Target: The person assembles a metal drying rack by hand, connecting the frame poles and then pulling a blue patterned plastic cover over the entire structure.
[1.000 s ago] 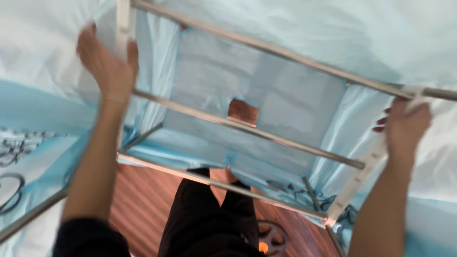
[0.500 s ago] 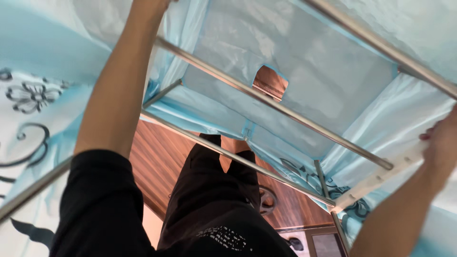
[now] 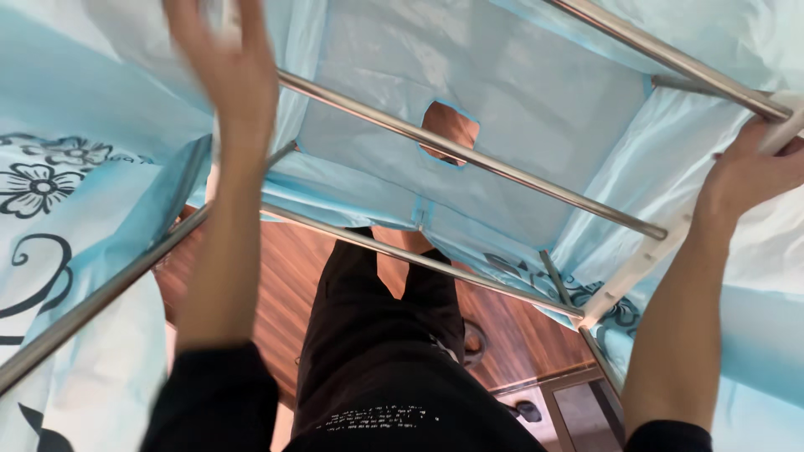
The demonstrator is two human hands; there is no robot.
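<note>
Overhead, the left hand (image 3: 226, 71) is raised with fingers spread and blurred, gripping nothing, just beside the blue cover (image 3: 502, 75). The right hand (image 3: 749, 172) is closed on the white post (image 3: 662, 251) at the frame's (image 3: 469, 155) right corner. With only one hand holding, the frame could tilt or the loose cover slip (a judgement); steel rods (image 3: 419, 259) and the person's legs (image 3: 377, 335) crowd the wooden floor (image 3: 285, 285) below.

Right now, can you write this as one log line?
left hand: open, raised by blue fabric cover | right hand: grips white frame bar | metal rods: in place
</note>
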